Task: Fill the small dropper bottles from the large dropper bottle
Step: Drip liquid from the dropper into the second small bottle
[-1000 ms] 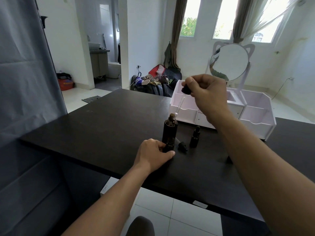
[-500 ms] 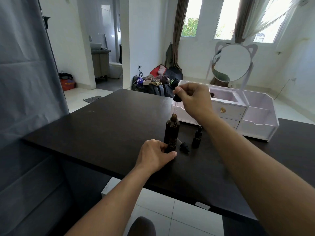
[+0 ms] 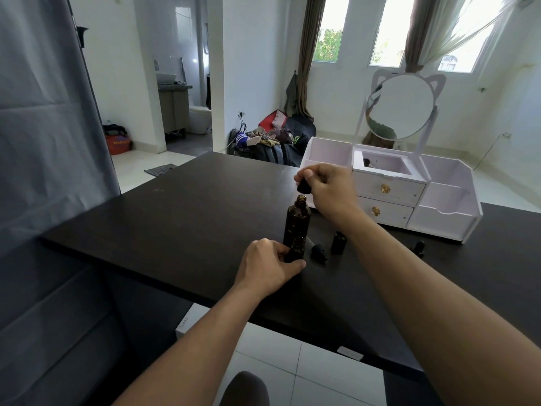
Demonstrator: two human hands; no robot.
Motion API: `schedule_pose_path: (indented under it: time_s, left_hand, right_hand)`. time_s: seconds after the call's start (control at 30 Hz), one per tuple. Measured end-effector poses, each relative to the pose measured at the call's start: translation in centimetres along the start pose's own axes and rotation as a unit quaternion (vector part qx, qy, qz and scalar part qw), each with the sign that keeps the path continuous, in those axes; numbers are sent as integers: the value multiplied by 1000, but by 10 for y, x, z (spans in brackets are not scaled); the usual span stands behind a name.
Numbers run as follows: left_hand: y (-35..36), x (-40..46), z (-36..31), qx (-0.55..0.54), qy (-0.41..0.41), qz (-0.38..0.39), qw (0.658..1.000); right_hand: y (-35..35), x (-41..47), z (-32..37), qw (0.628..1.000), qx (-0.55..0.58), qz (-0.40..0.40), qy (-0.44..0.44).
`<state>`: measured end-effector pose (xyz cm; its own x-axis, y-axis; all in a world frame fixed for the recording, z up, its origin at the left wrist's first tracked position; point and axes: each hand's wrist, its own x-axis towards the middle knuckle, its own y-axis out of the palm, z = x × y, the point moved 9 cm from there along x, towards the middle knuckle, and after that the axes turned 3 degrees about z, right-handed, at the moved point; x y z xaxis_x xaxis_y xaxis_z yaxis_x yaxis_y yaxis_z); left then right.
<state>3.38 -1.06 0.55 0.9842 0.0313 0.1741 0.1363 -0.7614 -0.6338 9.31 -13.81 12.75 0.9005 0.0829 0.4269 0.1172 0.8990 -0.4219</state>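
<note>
There is one camera, worn on the person's head. It looks forward and down, close above both hands, over the dark table (image 3: 175,218) toward the bright windows (image 3: 389,30).

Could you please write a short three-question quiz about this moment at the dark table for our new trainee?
1. True or false: the left hand holds the large dropper bottle near its base.
2. What does the right hand pinch? A) a drawer knob B) the dropper cap C) a mirror
3. In a word, is the large bottle upright or lying down on the table?

Key:
1. True.
2. B; the cap sits just above the bottle's open neck.
3. Upright.
</note>
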Motion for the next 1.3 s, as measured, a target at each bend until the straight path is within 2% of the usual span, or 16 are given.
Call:
schedule_pose_path:
  time_s: [0.97,1.3]
  left_hand:
    - [1,-1,-2,4,1,8,1000]
    - [-1,-2,-1,-2,-5,3,1000]
  right_hand:
    - [5,-2,8,999,-38,17,-28]
    - [4,-4,6,1000,-17,15,-7]
